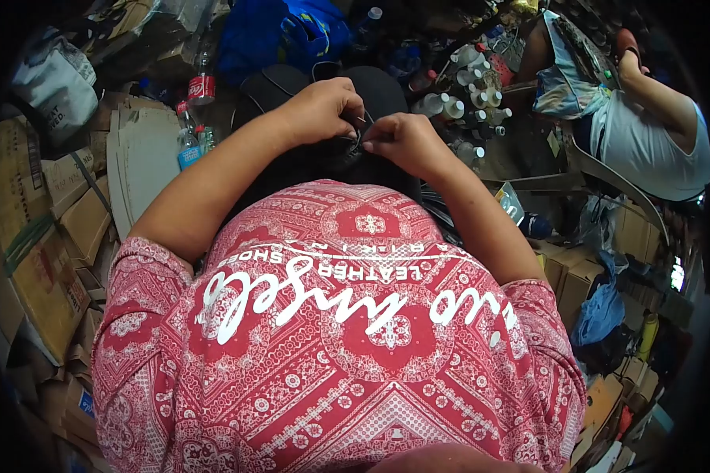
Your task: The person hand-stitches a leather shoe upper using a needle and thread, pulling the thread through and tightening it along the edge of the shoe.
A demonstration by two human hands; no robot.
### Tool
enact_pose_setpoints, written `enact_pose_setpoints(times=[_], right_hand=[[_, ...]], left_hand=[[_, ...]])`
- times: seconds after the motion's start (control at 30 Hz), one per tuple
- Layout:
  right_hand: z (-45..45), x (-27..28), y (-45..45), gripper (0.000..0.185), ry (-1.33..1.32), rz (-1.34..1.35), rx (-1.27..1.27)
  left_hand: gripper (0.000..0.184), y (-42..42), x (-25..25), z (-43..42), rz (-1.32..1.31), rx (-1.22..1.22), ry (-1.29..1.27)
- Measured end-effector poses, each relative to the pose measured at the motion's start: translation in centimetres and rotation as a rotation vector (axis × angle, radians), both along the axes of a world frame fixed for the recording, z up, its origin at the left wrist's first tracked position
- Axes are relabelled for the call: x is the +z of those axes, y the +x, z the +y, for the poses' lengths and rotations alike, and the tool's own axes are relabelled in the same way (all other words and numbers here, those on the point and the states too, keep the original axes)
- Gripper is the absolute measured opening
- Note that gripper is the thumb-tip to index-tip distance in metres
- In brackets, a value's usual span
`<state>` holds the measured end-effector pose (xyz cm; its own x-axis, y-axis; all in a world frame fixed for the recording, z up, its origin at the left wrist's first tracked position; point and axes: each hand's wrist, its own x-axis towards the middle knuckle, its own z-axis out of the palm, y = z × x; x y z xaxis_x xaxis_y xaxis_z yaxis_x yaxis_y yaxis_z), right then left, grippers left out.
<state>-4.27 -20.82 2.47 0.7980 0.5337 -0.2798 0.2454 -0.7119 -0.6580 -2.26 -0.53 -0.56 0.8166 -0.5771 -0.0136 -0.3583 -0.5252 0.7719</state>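
Note:
In the head view, my left hand [326, 110] and my right hand [406, 143] meet over my lap, on dark cloth. Both are closed, with fingertips pinched on a thin dark cord [360, 135]. The cord runs between the fingertips, and another length of it loops up beyond my left hand. Black shorts [379, 91] cover my knees just past the hands. Below them spreads my red and white patterned shirt [347, 315].
Plastic bottles [477, 87] crowd the floor at upper right, near another person in a white shirt [647, 142]. Flattened cardboard [31, 229] leans at left beside a Coke bottle [201, 83]. A blue bag [280, 35] lies beyond my knees.

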Motion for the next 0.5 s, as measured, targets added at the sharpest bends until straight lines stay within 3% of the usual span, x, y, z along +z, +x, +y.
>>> enact_pose_setpoints(times=[0.1, 0.17, 0.2, 0.27, 0.3, 0.33, 0.37, 0.4, 0.47, 0.5], right_hand=[[-1.2, -0.2, -0.2, 0.017, 0.171, 0.07, -0.063], [-2.2, 0.7, -0.2, 0.021, 0.225, 0.46, -0.199], [-3.8, 0.2, -0.1, 0.021, 0.225, 0.466, -0.197], [-8.0, -1.2, 0.3, 0.026, 0.818, 0.843, -0.231], [-9.7, -0.7, 0.0, 0.029, 1.08, 0.838, -0.27], [-10.9, 0.3, -0.7, 0.032, 1.342, 0.823, -0.31], [-11.9, 1.6, -0.9, 0.035, 1.522, 0.737, -0.373], [-12.6, 3.0, -0.8, 0.038, 1.699, 0.639, -0.433], [-15.1, 4.4, 0.0, 0.042, 1.874, 0.639, -0.147], [-15.5, 5.3, -0.2, 0.043, 1.869, 0.637, -0.151]], left_hand=[[0.028, -2.5, 1.3, 0.7, -0.176, 0.159, 0.014], [0.03, -4.1, 1.6, 1.8, -0.226, 0.219, 0.044], [0.03, -4.9, 1.7, 2.8, -0.221, 0.221, 0.046], [0.025, -6.2, 2.3, 5.2, -0.019, 0.07, 0.144], [0.025, -6.4, 2.8, 6.4, -0.016, 0.07, 0.143], [0.023, -6.6, 3.5, 7.6, 0.145, 0.088, 0.147], [0.022, -6.7, 4.1, 8.8, 0.305, 0.105, 0.15], [0.019, -6.6, 4.2, 10.2, 0.279, 0.145, 0.162], [0.021, -5.4, 5.3, 11.9, 0.48, 0.309, 0.303], [0.025, -5.2, 4.7, 12.8, 0.337, 0.368, 0.251]])
